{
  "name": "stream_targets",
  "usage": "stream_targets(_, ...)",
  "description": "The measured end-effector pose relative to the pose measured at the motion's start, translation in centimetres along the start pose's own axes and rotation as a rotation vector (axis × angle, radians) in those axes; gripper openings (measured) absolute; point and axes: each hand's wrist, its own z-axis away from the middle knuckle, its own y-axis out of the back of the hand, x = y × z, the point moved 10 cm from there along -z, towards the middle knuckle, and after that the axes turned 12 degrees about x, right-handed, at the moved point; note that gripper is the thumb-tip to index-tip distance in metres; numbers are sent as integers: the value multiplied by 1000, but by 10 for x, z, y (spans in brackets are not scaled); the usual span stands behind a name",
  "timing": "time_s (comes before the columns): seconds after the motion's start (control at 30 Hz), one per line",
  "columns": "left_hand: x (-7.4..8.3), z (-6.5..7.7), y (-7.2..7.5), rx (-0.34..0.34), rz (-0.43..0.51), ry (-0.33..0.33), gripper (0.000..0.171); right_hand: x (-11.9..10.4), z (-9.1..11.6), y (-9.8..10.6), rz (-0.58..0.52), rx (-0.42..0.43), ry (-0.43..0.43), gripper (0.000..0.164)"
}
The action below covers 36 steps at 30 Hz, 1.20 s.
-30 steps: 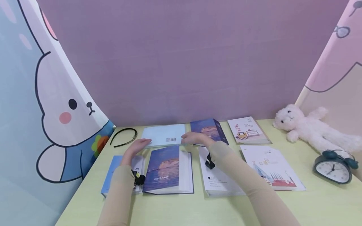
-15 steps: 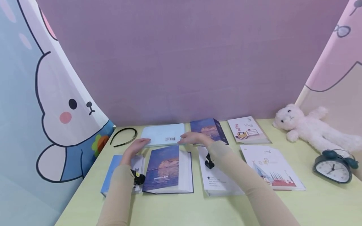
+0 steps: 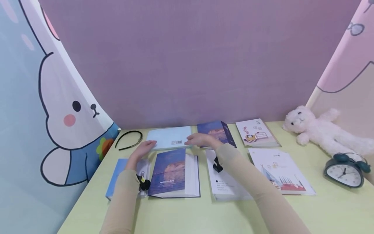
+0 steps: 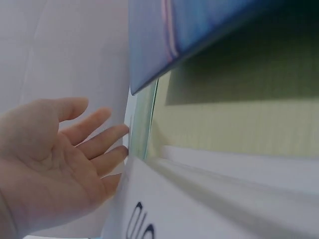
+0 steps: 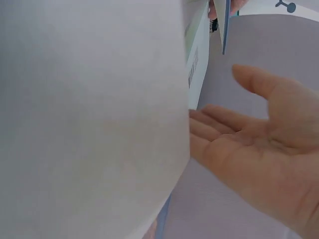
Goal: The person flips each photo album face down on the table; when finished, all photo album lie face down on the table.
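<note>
A pale blue book (image 3: 168,138) with a barcode lies flat at the back of the table. My left hand (image 3: 145,148) is at its left front corner, and the left wrist view shows the fingers loosely extended with the fingertips at the book's edge. At its right front corner is my right hand (image 3: 201,140); in the right wrist view its fingers reach out straight beside the book and the thumb stands apart. Directly in front of the pale book lies a photo album (image 3: 169,172) with a sea-cliff cover. A blue-and-white book (image 3: 117,177) sits partly hidden under my left forearm.
A black headband (image 3: 128,139) lies at the back left. Another sea-cliff album (image 3: 214,130), an illustrated white book (image 3: 255,133), a white book with text (image 3: 228,185) and a white book with a tent picture (image 3: 280,169) lie rightward. A plush toy (image 3: 318,130) and alarm clock (image 3: 344,172) occupy the right.
The pale blue book has shifted very slightly left, and my right hand with it. My left hand stays nearly still at the other corner. The head view has tilted a little.
</note>
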Motion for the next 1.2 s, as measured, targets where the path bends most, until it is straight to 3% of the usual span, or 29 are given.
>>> stream_targets(0.23, 23, 6, -2, 38, 20, -30, 50, -13, 6, 21, 28, 51, 80, 54)
stream_targets(0.53, 76, 23, -17, 26, 55, -113, 45, -13, 38, 64, -19, 210, 136, 50)
stream_targets(0.67, 100, 29, -23, 48, 114, -148, 43, -6, 54, 75, -13, 280, 167, 47)
stream_targets(0.77, 120, 35, -30, 56, 151, -212, 41, -2, 69, 80, -2, 322, 207, 44)
stream_targets(0.9, 141, 44, -41, 36, 210, -275, 40, 5, 88, 87, -23, 369, 263, 39)
stream_targets(1.03, 158, 51, -54, -7, 288, -276, 41, 13, 107, 89, -59, 368, 331, 35)
stream_targets(1.2, 180, 62, -77, -63, 293, -287, 44, 31, 133, 94, -1, 408, 290, 40)
